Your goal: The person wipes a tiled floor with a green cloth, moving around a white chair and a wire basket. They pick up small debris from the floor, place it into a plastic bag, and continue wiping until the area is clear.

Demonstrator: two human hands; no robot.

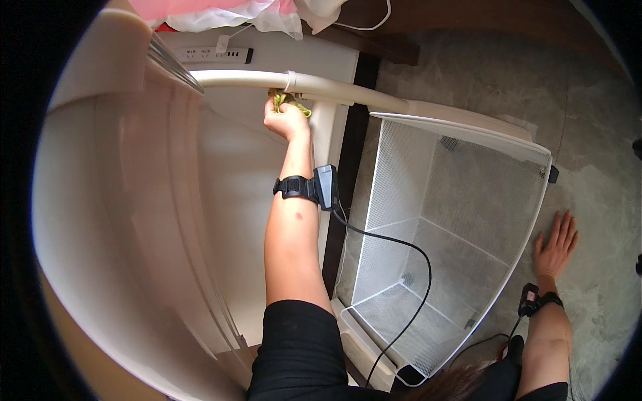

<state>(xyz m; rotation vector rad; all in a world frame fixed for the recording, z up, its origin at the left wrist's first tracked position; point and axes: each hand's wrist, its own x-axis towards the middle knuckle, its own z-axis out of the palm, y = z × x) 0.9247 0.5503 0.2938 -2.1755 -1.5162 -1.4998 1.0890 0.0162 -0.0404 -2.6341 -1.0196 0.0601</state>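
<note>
I find the left hand (286, 122) just left of 12 o'clock in my view, its fingers curled together and clamped on a yellow-green cloth (279, 99). The cloth lies at 12 o'clock from the knuckles, bunched in the fingers, with a loose end trailing toward 2 o'clock. It sits against the underside of a cream pipe (328, 86), beside a white ring (290, 81) around that pipe; how far it reaches behind the pipe I cannot tell.

I record the right hand (556, 248) at 3 o'clock, well apart from the cloth. It is flat on the grey floor (598, 194), fingers slightly apart, gripping nothing. Between the two arms, toward 4 o'clock, I note a white mesh basket (390, 167); the right hand is just outside its rim.

A black wrist device (326, 187) is strapped to the left forearm, and its cable (429, 267) crosses in front of the basket. At 11 o'clock I note a power strip (239, 55) and, above it, pink fabric (200, 8).
</note>
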